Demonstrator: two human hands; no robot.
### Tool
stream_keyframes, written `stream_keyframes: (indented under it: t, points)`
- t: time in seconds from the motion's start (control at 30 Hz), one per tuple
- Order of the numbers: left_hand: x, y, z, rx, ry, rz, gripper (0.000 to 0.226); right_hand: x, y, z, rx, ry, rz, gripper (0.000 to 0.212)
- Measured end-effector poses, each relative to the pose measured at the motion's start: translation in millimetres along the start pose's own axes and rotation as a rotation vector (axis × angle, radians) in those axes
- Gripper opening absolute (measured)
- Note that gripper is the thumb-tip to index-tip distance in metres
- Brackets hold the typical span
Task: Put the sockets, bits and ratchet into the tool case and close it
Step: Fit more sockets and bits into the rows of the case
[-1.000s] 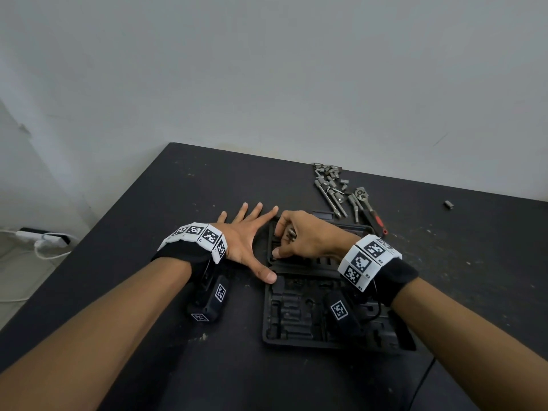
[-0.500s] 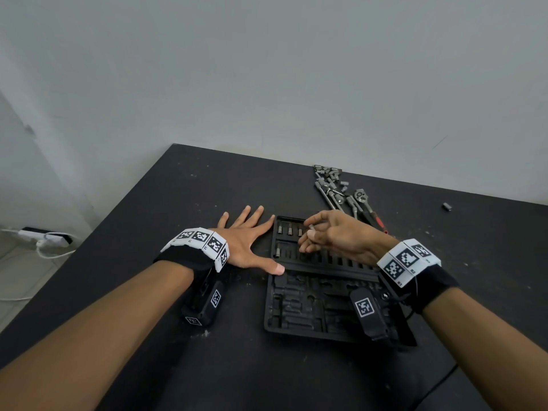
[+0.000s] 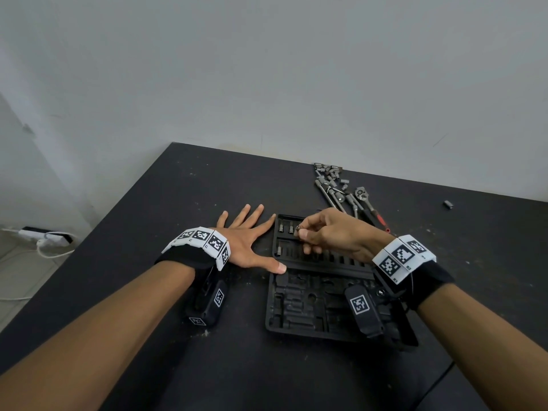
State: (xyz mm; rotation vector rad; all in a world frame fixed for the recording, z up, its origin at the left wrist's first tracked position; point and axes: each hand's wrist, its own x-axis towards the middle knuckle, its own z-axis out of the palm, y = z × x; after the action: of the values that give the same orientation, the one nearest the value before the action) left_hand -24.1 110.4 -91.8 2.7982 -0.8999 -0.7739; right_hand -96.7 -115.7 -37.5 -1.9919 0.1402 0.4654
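Spanning most of the view, a dark table point(image 3: 148, 221) carried an open black tool case point(image 3: 311, 310) lying flat. Both forearms reached forward, each wrist wrapped in a marker band point(image 3: 201, 241). The left hand point(image 3: 249, 238) lay palm down on the table with fingers spread straight, gripping nothing, its thumb touching the case's left edge. The right hand point(image 3: 335, 232) hovered over the case's far rows, fingers curled, thumb and forefinger pinching a small metal bit point(image 3: 299, 231) just above the slots. A few bits point(image 3: 286, 226) stood seated in the far-left slots; the near moulded recesses held nothing. Beyond the case lay the loose sockets point(image 3: 329, 170) and the ratchet point(image 3: 366, 200), and one stray socket point(image 3: 449, 204) sat well apart to the right.
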Motion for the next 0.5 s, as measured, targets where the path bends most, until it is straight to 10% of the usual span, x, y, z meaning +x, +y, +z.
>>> stream_keyframes:
  t: [0.5]
  points:
    - [-1.6,2.2,-1.5,-0.002,-0.005,-0.002,0.138,-1.1,-2.1,-4.9,0.042,-0.035,-0.057,0.026]
